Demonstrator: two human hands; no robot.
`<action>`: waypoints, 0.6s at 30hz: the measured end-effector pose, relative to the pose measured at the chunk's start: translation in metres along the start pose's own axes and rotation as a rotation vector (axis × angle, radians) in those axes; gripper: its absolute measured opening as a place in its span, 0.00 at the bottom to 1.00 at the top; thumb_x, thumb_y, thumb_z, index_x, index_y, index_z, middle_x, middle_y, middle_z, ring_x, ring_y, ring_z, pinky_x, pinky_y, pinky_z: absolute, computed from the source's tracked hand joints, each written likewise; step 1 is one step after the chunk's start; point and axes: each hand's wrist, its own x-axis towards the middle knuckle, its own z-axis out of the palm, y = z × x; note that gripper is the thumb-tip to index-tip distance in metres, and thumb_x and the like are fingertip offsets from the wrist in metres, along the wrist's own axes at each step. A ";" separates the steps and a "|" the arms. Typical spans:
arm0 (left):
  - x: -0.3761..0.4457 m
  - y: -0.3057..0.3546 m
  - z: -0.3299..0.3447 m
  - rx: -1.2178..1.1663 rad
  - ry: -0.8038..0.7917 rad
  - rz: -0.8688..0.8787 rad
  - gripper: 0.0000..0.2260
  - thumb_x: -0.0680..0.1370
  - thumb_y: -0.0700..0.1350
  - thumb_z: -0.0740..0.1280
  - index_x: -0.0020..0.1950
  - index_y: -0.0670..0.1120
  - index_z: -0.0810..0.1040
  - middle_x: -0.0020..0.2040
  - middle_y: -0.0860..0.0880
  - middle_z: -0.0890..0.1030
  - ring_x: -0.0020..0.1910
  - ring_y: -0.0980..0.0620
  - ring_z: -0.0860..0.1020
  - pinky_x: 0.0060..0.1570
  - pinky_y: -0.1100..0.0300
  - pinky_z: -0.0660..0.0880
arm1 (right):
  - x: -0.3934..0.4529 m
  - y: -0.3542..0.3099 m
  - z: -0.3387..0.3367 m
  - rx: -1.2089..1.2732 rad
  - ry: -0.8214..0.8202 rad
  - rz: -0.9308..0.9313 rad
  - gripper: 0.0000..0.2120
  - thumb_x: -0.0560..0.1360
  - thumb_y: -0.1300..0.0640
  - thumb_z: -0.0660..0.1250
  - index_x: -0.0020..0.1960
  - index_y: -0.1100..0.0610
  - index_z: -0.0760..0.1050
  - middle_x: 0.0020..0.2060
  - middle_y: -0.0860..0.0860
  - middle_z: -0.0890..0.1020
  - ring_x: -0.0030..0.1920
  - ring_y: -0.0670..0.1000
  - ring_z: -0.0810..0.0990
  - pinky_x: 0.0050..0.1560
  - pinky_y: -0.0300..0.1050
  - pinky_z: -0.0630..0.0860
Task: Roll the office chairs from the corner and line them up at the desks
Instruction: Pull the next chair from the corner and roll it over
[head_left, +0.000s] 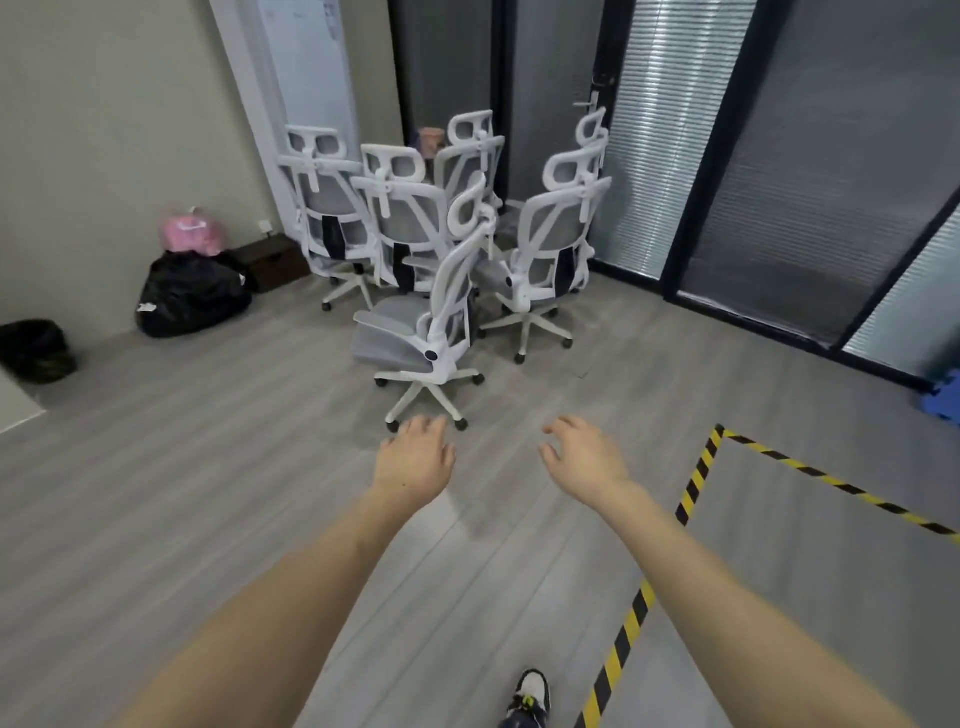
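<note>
Reaching: left hand (414, 457), right hand (582, 457) (fingers relaxed, empty), nearest chair (431, 332) just beyond.

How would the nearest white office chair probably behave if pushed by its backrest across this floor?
The nearest chair stands on a five-star caster base on smooth plank flooring, so it would likely roll easily. Its seat may swivel, so it could veer off line. The tall mesh back puts a push high up, so a snagged caster might tip it. Both the left hand and right hand are empty.
</note>
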 end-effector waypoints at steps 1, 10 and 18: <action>0.026 0.006 -0.004 -0.011 0.013 -0.012 0.18 0.85 0.52 0.56 0.74 0.49 0.68 0.72 0.47 0.71 0.69 0.44 0.71 0.63 0.47 0.69 | 0.027 0.010 -0.004 0.004 0.002 -0.006 0.19 0.83 0.45 0.61 0.71 0.50 0.75 0.72 0.51 0.74 0.70 0.56 0.74 0.68 0.52 0.71; 0.235 0.038 -0.024 -0.039 0.078 -0.055 0.18 0.84 0.53 0.56 0.73 0.51 0.69 0.69 0.49 0.72 0.68 0.45 0.72 0.61 0.49 0.70 | 0.246 0.063 -0.048 -0.015 0.019 -0.065 0.19 0.83 0.46 0.60 0.71 0.50 0.75 0.74 0.51 0.72 0.74 0.56 0.69 0.70 0.52 0.69; 0.424 0.028 -0.041 -0.046 0.178 -0.081 0.18 0.85 0.54 0.57 0.74 0.52 0.69 0.72 0.50 0.71 0.70 0.46 0.71 0.62 0.47 0.70 | 0.465 0.074 -0.059 0.020 0.097 -0.198 0.18 0.82 0.45 0.62 0.68 0.49 0.77 0.70 0.48 0.75 0.70 0.55 0.73 0.66 0.57 0.73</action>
